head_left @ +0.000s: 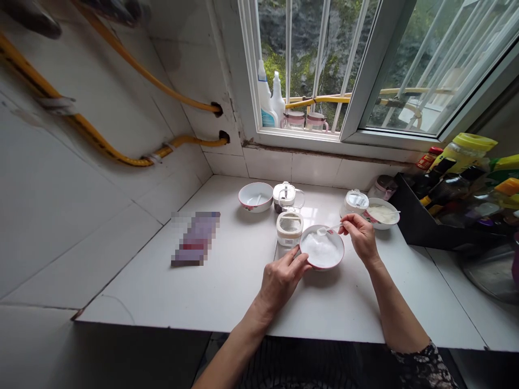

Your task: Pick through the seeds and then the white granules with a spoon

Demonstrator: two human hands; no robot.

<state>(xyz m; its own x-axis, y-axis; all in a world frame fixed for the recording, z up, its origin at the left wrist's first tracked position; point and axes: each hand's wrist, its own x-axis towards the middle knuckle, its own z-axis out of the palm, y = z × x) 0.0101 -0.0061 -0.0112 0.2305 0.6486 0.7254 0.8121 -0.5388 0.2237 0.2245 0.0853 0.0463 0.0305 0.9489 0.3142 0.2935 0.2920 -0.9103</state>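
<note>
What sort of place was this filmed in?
Probably a home kitchen: a black box of bottles and jars, a red-rimmed white bowl of white grains, and yellow pipes along a tiled wall suggest it.

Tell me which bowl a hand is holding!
The front bowl with white stuff: the left hand holds its rim. The left bowl and right bowl sit farther back, unheld.

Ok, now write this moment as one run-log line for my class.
left hand: holding front bowl by its left side | right hand: holding spoon over white contents | behind, left: squarish jar
</note>
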